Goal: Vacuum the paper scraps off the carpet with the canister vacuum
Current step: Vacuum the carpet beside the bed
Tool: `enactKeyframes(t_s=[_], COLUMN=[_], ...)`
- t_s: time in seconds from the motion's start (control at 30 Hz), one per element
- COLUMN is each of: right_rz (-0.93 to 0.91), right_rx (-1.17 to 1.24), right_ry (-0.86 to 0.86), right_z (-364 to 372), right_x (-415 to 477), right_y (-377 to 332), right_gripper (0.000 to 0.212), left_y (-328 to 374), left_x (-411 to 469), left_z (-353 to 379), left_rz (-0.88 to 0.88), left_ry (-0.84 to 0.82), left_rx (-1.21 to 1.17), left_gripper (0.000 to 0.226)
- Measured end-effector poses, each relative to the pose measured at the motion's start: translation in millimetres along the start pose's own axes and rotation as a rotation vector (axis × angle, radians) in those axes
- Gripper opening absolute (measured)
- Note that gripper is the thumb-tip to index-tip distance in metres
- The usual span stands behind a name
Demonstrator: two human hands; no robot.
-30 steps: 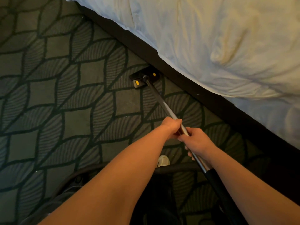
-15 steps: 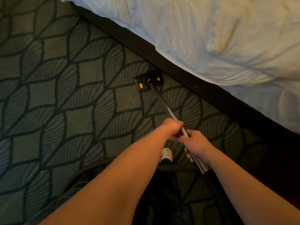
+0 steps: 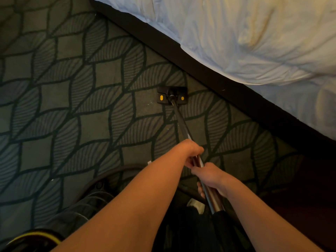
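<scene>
Both my hands hold the metal vacuum wand [image 3: 182, 125]. My left hand [image 3: 191, 151] grips it higher up, and my right hand [image 3: 212, 179] grips it just below, near the black handle end. The wand slants away from me to the black floor head [image 3: 171, 95] with two yellow marks, which lies flat on the dark leaf-patterned carpet [image 3: 76, 106] close to the bed base. A few tiny pale paper scraps [image 3: 150, 103] dot the carpet left of the head. One white scrap [image 3: 149, 162] lies beside my left forearm.
A bed with a white duvet [image 3: 254, 42] and a dark base [image 3: 209, 70] runs diagonally across the upper right. The vacuum hose [image 3: 112, 174] curves over the carpet near my feet. A black and yellow canister part [image 3: 34, 237] shows at the bottom left.
The floor head has been drawn back from under the bed edge toward me and turned square. My view has shifted, so the bed sits further right.
</scene>
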State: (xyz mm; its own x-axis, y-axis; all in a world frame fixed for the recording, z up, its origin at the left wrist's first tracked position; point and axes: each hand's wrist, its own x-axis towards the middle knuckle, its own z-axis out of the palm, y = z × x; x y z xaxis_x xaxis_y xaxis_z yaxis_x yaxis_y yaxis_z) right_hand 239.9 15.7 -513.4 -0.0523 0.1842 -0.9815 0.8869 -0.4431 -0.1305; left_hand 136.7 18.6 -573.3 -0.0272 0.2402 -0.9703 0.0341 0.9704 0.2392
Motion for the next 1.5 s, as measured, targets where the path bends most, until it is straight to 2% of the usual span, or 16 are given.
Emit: enactKeyframes(t_s=[0.17,0.37,0.8,1.13,1.23,1.5], right_rz=[0.037,0.02,0.016,0.043,0.068,0.115], right_rx=[-0.017,-0.034,-0.111,-0.151,-0.147,-0.174], right_ry=[-0.055,-0.072,-0.089,-0.139,-0.169,-0.205], right_z=[20.0,30.9,39.8,39.5,41.4,62.9], right_x=[-5.3,-8.5,-36.5,-59.2,-68.6,-93.2], right_y=[43.6,94.2,191.5,218.3,214.9,222.6], right_gripper=[0.018,0.021,0.027,0.033,0.029,0.019], left_y=[-36.6,-68.7,-119.2,-139.9,-144.5,-176.3], left_x=[0.1,-13.9,-68.1,-93.8,-100.5,-114.4], left_z=[34.4,75.3,154.3,180.2,178.8,181.1], left_rz=[-0.002,-0.041,-0.075,-0.086,-0.078,-0.095], left_ry=[0.028,0.015,-0.011,-0.002,0.01,0.02], left_rx=[0.136,0.055,-0.002,0.004,0.005,0.017], left_gripper=[0.032,0.043,0.041,0.041,0.034,0.037])
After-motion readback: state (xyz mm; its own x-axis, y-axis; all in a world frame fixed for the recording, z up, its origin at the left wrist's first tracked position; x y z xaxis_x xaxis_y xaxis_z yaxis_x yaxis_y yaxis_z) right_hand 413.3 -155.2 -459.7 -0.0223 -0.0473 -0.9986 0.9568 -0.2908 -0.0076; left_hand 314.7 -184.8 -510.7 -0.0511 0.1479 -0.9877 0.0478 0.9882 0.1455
